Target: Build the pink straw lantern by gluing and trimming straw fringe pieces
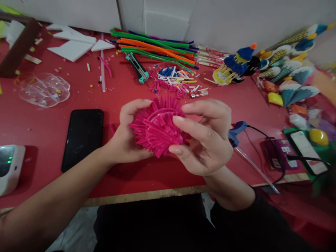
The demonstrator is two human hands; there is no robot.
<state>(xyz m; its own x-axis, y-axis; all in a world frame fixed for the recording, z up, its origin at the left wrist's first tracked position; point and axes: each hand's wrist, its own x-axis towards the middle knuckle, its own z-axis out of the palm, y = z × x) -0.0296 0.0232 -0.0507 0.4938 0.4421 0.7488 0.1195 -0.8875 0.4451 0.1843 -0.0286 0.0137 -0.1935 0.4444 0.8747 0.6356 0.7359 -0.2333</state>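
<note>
Between my hands, above the table, is a bright pink spiky ball of short pipe-cleaner pieces [160, 131], with one bent strand across its top. My left hand [126, 134] cups it from the left, thumb at its upper edge and the other fingers partly hidden beneath. At its right side, my right hand [207, 133] has the thumb and two fingertips on the pink pieces; whether a small piece lies between them is hidden. Beyond the ball lie cut pipe-cleaner bits [170, 84] in pink, white and blue, beside a lighter [198, 93].
Long pipe cleaners [154, 47] and a teal utility knife [137, 67] lie at the back. A black phone [82, 140] and clear tray [44, 90] are left. Right are a glue gun [237, 133] with its cord, and several craft cones [296, 75]. The red table's front edge [147, 194] is close.
</note>
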